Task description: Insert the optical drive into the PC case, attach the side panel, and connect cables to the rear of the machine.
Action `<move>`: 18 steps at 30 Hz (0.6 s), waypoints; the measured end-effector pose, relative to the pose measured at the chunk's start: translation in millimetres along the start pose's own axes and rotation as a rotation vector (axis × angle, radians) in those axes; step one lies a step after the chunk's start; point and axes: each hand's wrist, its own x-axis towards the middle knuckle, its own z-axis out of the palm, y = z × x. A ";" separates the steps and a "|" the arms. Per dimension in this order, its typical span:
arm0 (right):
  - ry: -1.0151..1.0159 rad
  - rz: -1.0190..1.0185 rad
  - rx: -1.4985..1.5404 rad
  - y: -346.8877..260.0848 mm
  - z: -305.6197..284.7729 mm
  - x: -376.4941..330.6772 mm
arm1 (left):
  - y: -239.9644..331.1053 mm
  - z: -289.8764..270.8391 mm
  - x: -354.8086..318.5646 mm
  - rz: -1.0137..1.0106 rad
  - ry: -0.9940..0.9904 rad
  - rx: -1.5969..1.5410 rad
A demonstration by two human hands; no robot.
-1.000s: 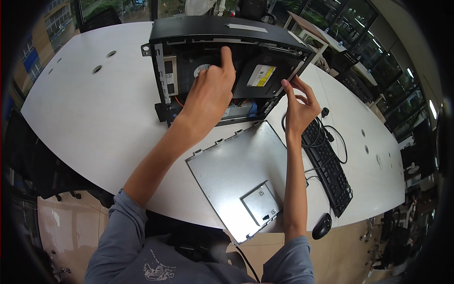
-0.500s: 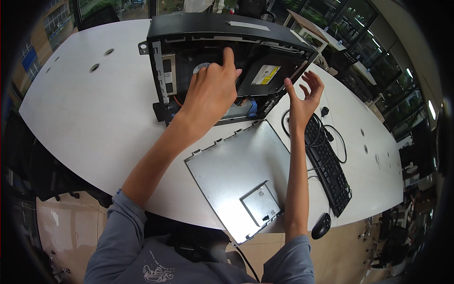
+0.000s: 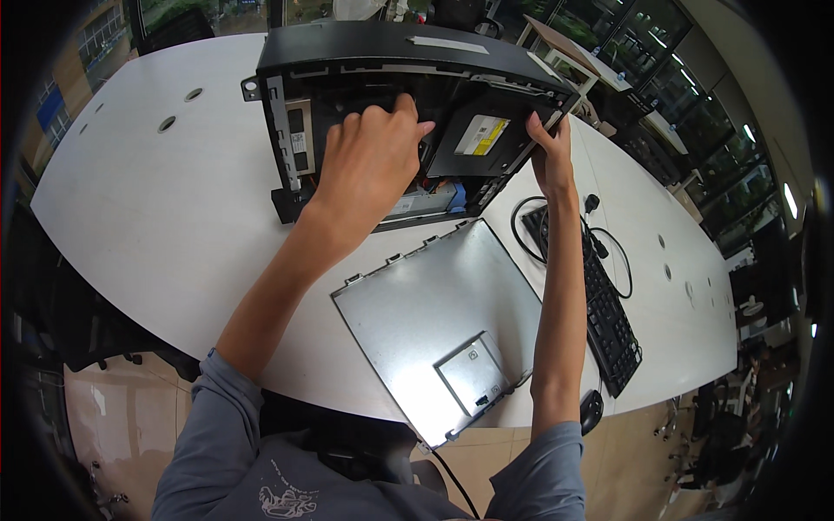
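A black desktop computer case (image 3: 347, 45) stands on its side, its open face toward me. Inside it a black optical drive (image 3: 447, 154) with a white and yellow label sits at the right, and a silver metal part (image 3: 300, 143) at the left. My left hand (image 3: 369, 156) reaches into the middle of the case with its fingers curled; the fingertips and whatever they hold are hidden. At the right edge of the case my right hand (image 3: 553, 154) grips the frame, thumb on the front and fingers behind. The silver side panel (image 3: 408, 304) lies flat in front of the case.
All this is on a white table (image 3: 156, 234) with round cable holes. To the right lie a black keyboard (image 3: 612, 330), a coiled black cable (image 3: 627, 269) and a black mouse (image 3: 591, 410). The table's curved front edge runs close to my body.
My right hand has moved in from beside the case and closed on its right edge. My left hand's raised index finger has bent down into the case. The case appears slightly farther left.
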 end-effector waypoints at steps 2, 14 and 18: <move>0.017 -0.009 0.009 0.6 3.3 0.9 | 1.1 1.3 -0.6 0.000 0.019 0.030; 0.137 -0.074 -0.130 14.2 1.6 -1.3 | -2.2 5.8 -3.7 0.094 0.031 -0.095; 0.155 -0.080 -0.184 13.2 4.8 -4.5 | -2.9 6.2 -0.8 0.099 0.076 -0.256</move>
